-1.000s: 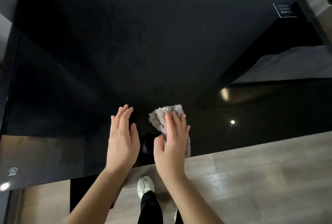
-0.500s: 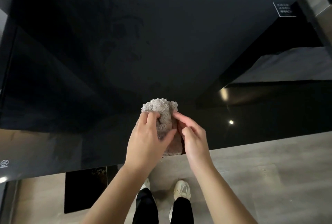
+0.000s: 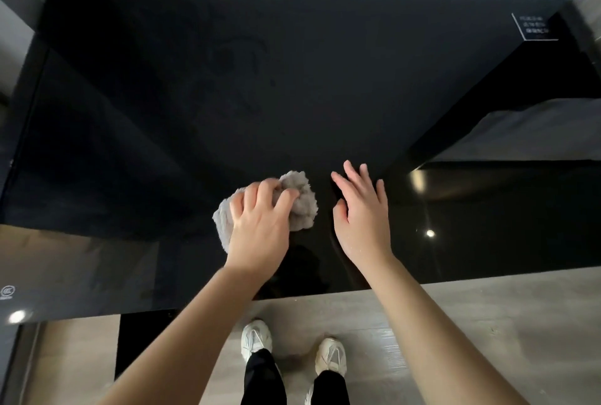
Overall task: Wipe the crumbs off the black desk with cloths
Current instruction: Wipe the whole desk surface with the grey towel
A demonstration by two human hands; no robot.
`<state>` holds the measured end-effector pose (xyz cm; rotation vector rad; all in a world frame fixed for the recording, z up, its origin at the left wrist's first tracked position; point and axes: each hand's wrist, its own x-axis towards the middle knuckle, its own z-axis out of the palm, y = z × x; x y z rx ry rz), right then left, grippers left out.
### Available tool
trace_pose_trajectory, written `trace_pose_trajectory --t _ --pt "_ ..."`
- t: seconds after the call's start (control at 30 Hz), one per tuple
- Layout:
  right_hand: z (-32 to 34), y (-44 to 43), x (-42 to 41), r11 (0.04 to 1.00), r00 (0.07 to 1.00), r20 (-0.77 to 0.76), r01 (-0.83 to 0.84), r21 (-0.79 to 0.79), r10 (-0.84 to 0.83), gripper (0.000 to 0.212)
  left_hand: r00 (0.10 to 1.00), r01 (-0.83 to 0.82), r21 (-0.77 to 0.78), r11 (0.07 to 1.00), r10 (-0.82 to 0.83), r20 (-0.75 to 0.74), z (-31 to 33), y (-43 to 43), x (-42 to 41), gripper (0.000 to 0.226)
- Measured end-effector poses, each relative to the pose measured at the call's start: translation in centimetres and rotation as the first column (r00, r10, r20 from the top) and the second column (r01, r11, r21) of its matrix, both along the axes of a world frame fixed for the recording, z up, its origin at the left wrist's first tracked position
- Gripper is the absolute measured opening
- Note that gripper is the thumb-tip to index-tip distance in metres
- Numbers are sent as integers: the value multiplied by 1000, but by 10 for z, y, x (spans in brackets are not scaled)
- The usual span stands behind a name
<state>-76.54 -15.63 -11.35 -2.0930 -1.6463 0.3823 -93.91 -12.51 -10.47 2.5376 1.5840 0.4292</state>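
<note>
Near the front edge of the black worktop [image 3: 325,95], my left hand [image 3: 260,229] has its grip curled tight on the bunched grey cloth [image 3: 304,206]. My right hand [image 3: 362,222] is just right of the cloth, fingers spread, holding nothing. I think left wipes next.

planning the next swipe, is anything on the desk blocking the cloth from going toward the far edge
Nothing visible does. The left hand grips the bunched grey cloth near the front edge of the black desk; the top beyond it shows only smudges and reflections. The open right hand is beside the cloth, not ahead.
</note>
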Motion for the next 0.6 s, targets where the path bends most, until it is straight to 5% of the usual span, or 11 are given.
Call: trace_pose_trajectory --t 0.17,0.37,0.6 --pt "-2 20 2 992 955 297 26 -119 11 51 999 -43 -22 999 43 25 4 68 33 27" --pt "-2 20 2 981 941 337 65 -182 1 55 976 196 73 978 -202 82 -6 41 15 22" --pt "-3 20 2 980 938 346 79 -181 -12 53 993 90 11 996 -90 77 -6 126 28 19"
